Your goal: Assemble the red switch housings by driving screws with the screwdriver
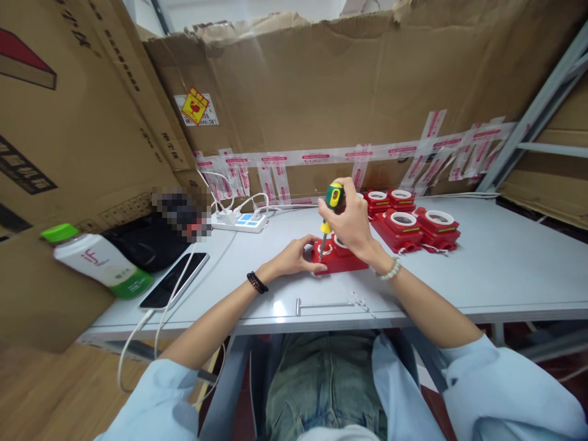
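Observation:
A red plastic part [342,262] with white rings lies on the grey table [496,269] in front of me. My left hand [296,256] is closed around its left end and steadies it. My right hand [351,220] grips a screwdriver with a green and yellow handle [334,196], held upright, its tip down in the red part.
Several more red parts [413,223] are stacked behind at the right. A metal T-shaped tool [321,304] lies near the front edge. At the left are a phone [175,280] on a white cable, a bottle [98,260], a black bag [147,242] and a power strip [241,220]. Cardboard walls stand behind.

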A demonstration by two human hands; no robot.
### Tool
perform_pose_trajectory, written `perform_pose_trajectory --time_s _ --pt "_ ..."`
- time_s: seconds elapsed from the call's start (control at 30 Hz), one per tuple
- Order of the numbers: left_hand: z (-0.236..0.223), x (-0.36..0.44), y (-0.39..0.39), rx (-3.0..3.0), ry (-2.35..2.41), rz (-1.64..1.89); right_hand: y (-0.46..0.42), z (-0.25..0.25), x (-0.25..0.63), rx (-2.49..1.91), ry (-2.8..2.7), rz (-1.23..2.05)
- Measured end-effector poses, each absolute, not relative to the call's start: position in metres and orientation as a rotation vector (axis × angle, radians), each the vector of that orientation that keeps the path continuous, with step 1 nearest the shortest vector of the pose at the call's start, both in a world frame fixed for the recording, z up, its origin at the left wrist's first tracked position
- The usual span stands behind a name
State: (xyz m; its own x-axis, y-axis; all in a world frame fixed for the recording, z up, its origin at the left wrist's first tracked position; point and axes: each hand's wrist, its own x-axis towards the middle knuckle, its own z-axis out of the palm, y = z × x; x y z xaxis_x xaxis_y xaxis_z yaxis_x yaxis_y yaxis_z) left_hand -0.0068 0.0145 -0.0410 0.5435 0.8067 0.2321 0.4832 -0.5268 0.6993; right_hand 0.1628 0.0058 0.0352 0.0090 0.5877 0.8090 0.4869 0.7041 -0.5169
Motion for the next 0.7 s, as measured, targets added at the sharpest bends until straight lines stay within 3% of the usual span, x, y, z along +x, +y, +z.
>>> perform_pose_trajectory --time_s 0.23,0.47,0.7 --pt "-0.04 -0.007 0.014 2.276 1.047 0.731 -0.005 0.036 0.163 -0.814 -1.836 -0.056" --pt "-0.041 -0.008 0.015 2.255 1.031 0.745 -0.007 0.046 0.179 -0.595 -1.971 0.435" --pt "-0.041 -0.007 0.015 2.27 1.054 0.735 -0.012 0.044 0.174 -0.761 -1.889 0.076"
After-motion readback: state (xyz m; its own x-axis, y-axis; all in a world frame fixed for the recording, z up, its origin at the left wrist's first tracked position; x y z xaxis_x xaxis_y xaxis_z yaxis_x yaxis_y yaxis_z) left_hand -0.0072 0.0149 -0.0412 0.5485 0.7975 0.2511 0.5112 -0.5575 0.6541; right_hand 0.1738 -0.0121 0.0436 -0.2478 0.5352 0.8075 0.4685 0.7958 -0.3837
